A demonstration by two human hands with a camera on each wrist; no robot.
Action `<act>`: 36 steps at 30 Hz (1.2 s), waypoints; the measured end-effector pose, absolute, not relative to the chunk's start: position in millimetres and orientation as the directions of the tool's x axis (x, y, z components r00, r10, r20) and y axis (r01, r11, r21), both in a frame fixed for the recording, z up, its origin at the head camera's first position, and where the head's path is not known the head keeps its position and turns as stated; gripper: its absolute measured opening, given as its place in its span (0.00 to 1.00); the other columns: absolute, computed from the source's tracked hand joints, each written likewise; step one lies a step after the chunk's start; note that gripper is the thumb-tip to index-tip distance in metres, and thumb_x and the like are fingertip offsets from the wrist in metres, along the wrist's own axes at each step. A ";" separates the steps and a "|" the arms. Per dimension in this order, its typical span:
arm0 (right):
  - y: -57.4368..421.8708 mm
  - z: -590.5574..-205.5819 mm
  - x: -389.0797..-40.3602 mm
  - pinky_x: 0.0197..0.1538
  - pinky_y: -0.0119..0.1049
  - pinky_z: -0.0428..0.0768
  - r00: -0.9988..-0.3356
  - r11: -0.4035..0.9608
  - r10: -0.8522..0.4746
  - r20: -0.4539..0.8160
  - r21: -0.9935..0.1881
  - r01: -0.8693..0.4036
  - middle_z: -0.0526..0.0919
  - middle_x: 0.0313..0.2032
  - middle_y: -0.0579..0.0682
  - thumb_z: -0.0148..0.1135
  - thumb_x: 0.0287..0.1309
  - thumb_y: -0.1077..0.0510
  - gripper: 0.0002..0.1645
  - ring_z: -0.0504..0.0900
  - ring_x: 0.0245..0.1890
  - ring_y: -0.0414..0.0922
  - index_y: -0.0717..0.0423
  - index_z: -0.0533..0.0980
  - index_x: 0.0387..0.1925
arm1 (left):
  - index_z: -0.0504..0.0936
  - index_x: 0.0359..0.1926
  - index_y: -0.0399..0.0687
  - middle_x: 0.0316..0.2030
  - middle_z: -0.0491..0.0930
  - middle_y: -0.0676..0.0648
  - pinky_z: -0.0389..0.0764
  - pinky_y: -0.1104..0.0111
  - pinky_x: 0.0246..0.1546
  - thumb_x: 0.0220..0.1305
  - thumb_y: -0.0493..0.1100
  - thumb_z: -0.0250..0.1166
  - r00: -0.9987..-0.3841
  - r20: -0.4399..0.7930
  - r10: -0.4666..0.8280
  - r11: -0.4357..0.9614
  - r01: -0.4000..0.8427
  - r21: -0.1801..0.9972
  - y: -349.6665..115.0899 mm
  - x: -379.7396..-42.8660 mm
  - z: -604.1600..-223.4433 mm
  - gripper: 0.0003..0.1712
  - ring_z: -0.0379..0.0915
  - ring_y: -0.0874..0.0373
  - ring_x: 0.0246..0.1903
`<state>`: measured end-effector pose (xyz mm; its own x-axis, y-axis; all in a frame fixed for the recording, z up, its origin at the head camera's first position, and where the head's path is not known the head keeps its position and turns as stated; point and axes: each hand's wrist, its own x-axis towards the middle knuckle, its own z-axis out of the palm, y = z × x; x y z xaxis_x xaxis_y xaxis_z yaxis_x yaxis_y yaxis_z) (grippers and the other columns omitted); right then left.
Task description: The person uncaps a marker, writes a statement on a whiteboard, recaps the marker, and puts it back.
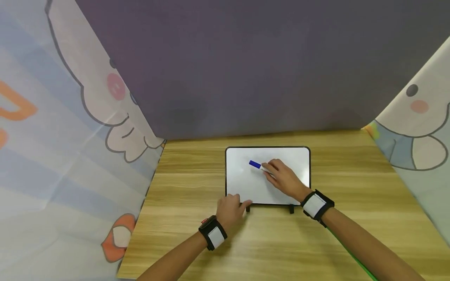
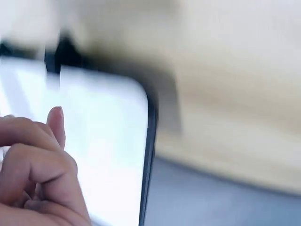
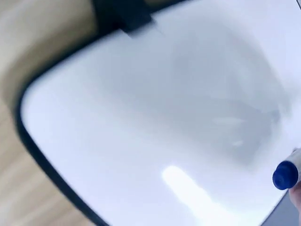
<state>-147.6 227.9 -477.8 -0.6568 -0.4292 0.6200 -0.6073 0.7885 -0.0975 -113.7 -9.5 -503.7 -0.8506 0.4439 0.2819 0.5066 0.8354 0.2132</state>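
Observation:
A small whiteboard [image 1: 242, 183] with a thin black frame and black feet lies on the wooden table. My left hand [image 1: 230, 210] holds its lower left corner, thumb out along the bottom edge. In the left wrist view the bent fingers [image 2: 42, 169] overlap the white surface. Over the board's middle, my right hand [image 1: 284, 179] pinches a white marker [image 1: 254, 164] whose blue end points up and left. That blue end also shows at the right edge of the right wrist view; most of the marker's body is hidden by the fingers.
The wooden table [image 1: 190, 171] runs back to a dark grey panel [image 1: 253, 70]. Cartoon-printed cloth hangs at the left [image 1: 42, 175] and right. Both wrists wear black straps with white patches. A green cord [image 1: 351, 253] runs along the right forearm.

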 end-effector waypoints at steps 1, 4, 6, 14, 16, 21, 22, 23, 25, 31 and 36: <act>227.5 -474.9 -149.7 0.33 0.34 0.75 -0.648 0.780 -0.447 0.617 -0.086 -0.620 0.74 0.36 0.52 0.68 0.48 0.62 0.22 0.71 0.34 0.42 0.57 0.76 0.48 | 0.66 0.09 0.51 0.06 0.59 0.57 0.52 0.76 0.08 0.56 0.65 0.60 -0.838 0.313 0.447 0.836 0.516 0.188 -11.1 -119.1 -492.6 0.31 0.52 0.68 0.07; 224.9 -467.1 -156.3 0.32 0.32 0.76 -0.631 0.755 -0.504 0.590 -0.053 -0.653 0.73 0.38 0.51 0.68 0.49 0.62 0.23 0.70 0.35 0.41 0.53 0.75 0.50 | 0.75 0.16 0.47 0.10 0.70 0.54 0.57 0.75 0.09 0.55 0.63 0.62 -0.804 0.405 0.436 0.837 0.527 0.145 -15.4 -137.1 -464.2 0.26 0.61 0.65 0.08; 221.7 -462.5 -160.7 0.33 0.31 0.76 -0.623 0.738 -0.541 0.565 -0.036 -0.674 0.73 0.39 0.50 0.67 0.51 0.62 0.23 0.71 0.36 0.41 0.52 0.75 0.51 | 0.80 0.26 0.45 0.17 0.77 0.51 0.63 0.74 0.11 0.54 0.62 0.63 -0.788 0.442 0.428 0.834 0.533 0.143 -17.2 -148.2 -449.0 0.24 0.68 0.61 0.11; 200.5 -448.5 -175.1 0.36 0.31 0.77 -0.566 0.660 -0.631 0.530 -0.015 -0.751 0.73 0.42 0.51 0.62 0.56 0.61 0.22 0.75 0.34 0.39 0.52 0.74 0.54 | 0.80 0.47 0.46 0.41 0.76 0.46 0.78 0.67 0.26 0.54 0.64 0.64 -0.766 0.462 0.447 0.802 0.572 0.173 -18.7 -169.6 -426.1 0.30 0.75 0.55 0.36; 195.9 -446.7 -177.9 0.35 0.31 0.77 -0.548 0.644 -0.645 0.533 -0.008 -0.765 0.73 0.42 0.51 0.61 0.58 0.60 0.21 0.75 0.34 0.40 0.51 0.74 0.54 | 0.80 0.49 0.46 0.43 0.76 0.46 0.78 0.66 0.29 0.54 0.64 0.63 -0.766 0.455 0.454 0.805 0.571 0.158 -18.9 -170.6 -425.6 0.31 0.75 0.54 0.39; 186.8 -444.8 -183.3 0.35 0.31 0.76 -0.521 0.623 -0.668 0.531 0.016 -0.782 0.74 0.42 0.50 0.61 0.58 0.60 0.21 0.75 0.34 0.40 0.50 0.73 0.54 | 0.81 0.49 0.48 0.46 0.76 0.45 0.79 0.64 0.34 0.55 0.61 0.63 -0.742 0.466 0.482 0.806 0.584 0.096 -21.6 -173.6 -426.3 0.28 0.75 0.53 0.40; 185.3 -444.5 -184.2 0.35 0.31 0.76 -0.519 0.621 -0.671 0.530 0.019 -0.784 0.74 0.42 0.50 0.61 0.58 0.61 0.21 0.75 0.34 0.40 0.50 0.73 0.54 | 0.81 0.48 0.48 0.46 0.76 0.45 0.79 0.65 0.34 0.55 0.60 0.63 -0.733 0.472 0.489 0.803 0.590 0.084 -22.2 -174.6 -426.7 0.26 0.74 0.53 0.39; 183.9 -444.3 -184.9 0.35 0.31 0.76 -0.516 0.619 -0.675 0.527 0.024 -0.785 0.75 0.41 0.50 0.62 0.57 0.61 0.21 0.75 0.35 0.40 0.50 0.73 0.54 | 0.82 0.47 0.49 0.46 0.77 0.45 0.79 0.64 0.34 0.56 0.59 0.63 -0.725 0.478 0.495 0.799 0.596 0.076 -22.6 -175.5 -427.0 0.24 0.74 0.53 0.39; 181.1 -443.8 -186.3 0.36 0.31 0.76 -0.513 0.616 -0.679 0.525 0.029 -0.787 0.75 0.41 0.50 0.62 0.56 0.61 0.22 0.75 0.35 0.40 0.50 0.73 0.53 | 0.83 0.44 0.50 0.45 0.77 0.45 0.79 0.64 0.35 0.57 0.58 0.63 -0.715 0.485 0.504 0.795 0.604 0.064 -23.4 -177.4 -427.3 0.21 0.74 0.53 0.37; 174.8 -441.4 -190.3 0.37 0.30 0.76 -0.503 0.619 -0.681 0.532 0.051 -0.784 0.75 0.42 0.49 0.63 0.55 0.60 0.21 0.75 0.37 0.40 0.52 0.74 0.52 | 0.84 0.41 0.51 0.42 0.78 0.46 0.78 0.65 0.36 0.58 0.55 0.63 -0.706 0.501 0.500 0.797 0.602 0.053 -25.2 -182.3 -428.0 0.16 0.75 0.54 0.36; 173.6 -439.9 -192.3 0.37 0.29 0.77 -0.487 0.624 -0.687 0.539 0.096 -0.775 0.75 0.43 0.50 0.64 0.55 0.60 0.20 0.75 0.38 0.40 0.55 0.75 0.51 | 0.85 0.40 0.48 0.39 0.79 0.47 0.78 0.66 0.35 0.60 0.53 0.62 -0.689 0.521 0.503 0.788 0.614 0.050 -25.7 -185.6 -429.3 0.15 0.75 0.54 0.35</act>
